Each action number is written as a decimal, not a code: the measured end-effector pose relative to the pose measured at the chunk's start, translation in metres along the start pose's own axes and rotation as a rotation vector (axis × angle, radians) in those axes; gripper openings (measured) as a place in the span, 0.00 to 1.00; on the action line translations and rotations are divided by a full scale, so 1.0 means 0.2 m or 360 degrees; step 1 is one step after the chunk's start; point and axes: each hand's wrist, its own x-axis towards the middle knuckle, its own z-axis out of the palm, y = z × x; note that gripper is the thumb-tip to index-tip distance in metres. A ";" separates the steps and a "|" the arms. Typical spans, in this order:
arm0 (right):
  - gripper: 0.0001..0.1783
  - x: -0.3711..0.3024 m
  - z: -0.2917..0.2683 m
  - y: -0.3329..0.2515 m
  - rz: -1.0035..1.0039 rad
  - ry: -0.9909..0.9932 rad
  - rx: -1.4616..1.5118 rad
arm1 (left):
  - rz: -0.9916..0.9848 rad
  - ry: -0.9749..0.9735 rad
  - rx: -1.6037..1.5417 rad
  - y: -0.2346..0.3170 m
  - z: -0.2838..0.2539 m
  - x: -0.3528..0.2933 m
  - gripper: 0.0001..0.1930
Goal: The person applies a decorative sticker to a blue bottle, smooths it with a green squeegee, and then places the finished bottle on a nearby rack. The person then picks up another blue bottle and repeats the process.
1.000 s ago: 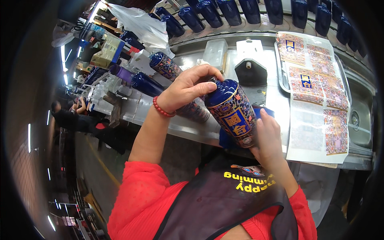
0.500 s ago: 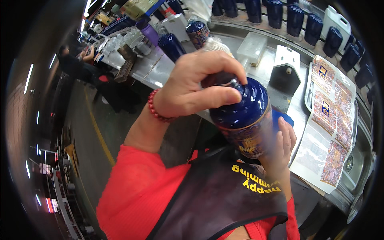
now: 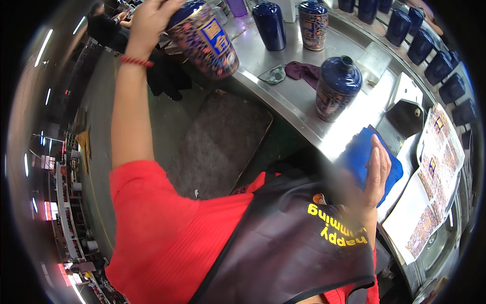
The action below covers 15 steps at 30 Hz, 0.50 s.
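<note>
At the upper left my left hand (image 3: 149,25) grips a dark blue bottle (image 3: 205,43) by its top, with a colourful patterned wrap and a blue-and-gold label on its body. The bottle hangs tilted beside the steel table's edge, and its neck is hidden by my fingers and the picture's rim. My right hand (image 3: 377,177) is on the right, in front of my apron, its fingers lying along a blue cloth (image 3: 362,157); the thumb side is blurred. A second patterned blue bottle (image 3: 331,99) with an open neck stands on the table just beyond the cloth.
On the steel table (image 3: 298,109) lie a purple cloth (image 3: 302,71) and a clear, flat piece (image 3: 273,75). A plain blue bottle (image 3: 269,28) and another patterned bottle (image 3: 313,28) stand behind. Printed sheets (image 3: 428,187) lie by a sink at right. A person (image 3: 104,25) works far left.
My left hand has carried the patterned bottle from in front of my chest to the far left, away from my right hand. The blue cloth in my right hand now shows more fully.
</note>
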 end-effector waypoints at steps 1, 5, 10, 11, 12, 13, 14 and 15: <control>0.47 0.00 0.01 0.00 0.0015 -0.0023 -0.0020 | 0.0006 0.0043 0.0089 -0.11 0.08 0.03 0.14; 0.47 0.01 0.01 0.01 0.0092 -0.0100 -0.0141 | 0.0139 0.0095 0.0550 -0.47 0.41 0.13 0.15; 0.43 0.02 0.00 0.03 0.0206 -0.0154 -0.0297 | 0.0110 0.0105 0.0614 -0.73 0.73 0.25 0.16; 0.41 0.03 -0.01 0.03 0.0251 -0.0168 -0.0276 | 0.0086 0.0076 0.0713 -0.75 0.79 0.27 0.17; 0.40 0.03 -0.01 0.03 0.0266 -0.0170 -0.0305 | 0.0064 0.0046 0.0811 -0.76 0.83 0.27 0.17; 0.40 0.04 -0.01 0.03 0.0290 -0.0186 -0.0321 | 0.0030 0.0033 0.0827 -0.77 0.87 0.28 0.18; 0.39 0.05 -0.02 0.02 0.0303 -0.0190 -0.0317 | -0.0010 0.0004 0.0791 -0.78 0.91 0.27 0.18; 0.38 0.06 -0.02 0.02 0.0311 -0.0207 -0.0356 | -0.0050 -0.0026 0.0757 -0.79 0.93 0.27 0.18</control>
